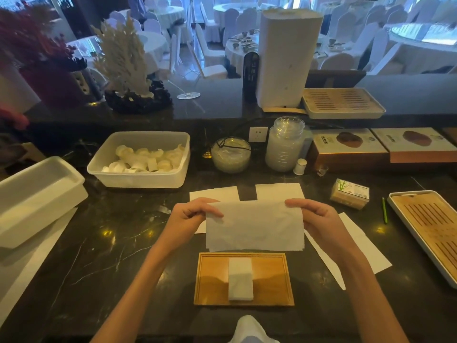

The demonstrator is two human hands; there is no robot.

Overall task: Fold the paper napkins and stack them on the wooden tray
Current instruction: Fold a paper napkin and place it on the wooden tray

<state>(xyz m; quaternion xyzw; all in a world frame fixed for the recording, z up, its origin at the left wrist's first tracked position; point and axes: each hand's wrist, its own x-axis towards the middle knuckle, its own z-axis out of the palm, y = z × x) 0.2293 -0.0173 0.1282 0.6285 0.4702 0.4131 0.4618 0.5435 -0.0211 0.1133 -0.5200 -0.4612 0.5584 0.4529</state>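
Nearest the camera, a shallow rectangular wooden tray (272,278) lies on the dark marbled stone counter (103,256), and a narrow white folded paper napkin (240,278) rests along its middle. Just above the tray, both hands hold up a white paper napkin folded in half (254,226), clear of the counter, with its lower edge hanging over the tray's far rim. The left hand (190,216) pinches the upper left corner between thumb and fingers; the right hand (314,219) pinches the upper right corner the same way. Beyond the held napkin, two flat white paper sheets (279,191) lie side by side on the counter, and another flat sheet (356,246) shows to the right under the right forearm. Farther back on the left stands a translucent rectangular plastic tub (138,179) holding pale rolled items.
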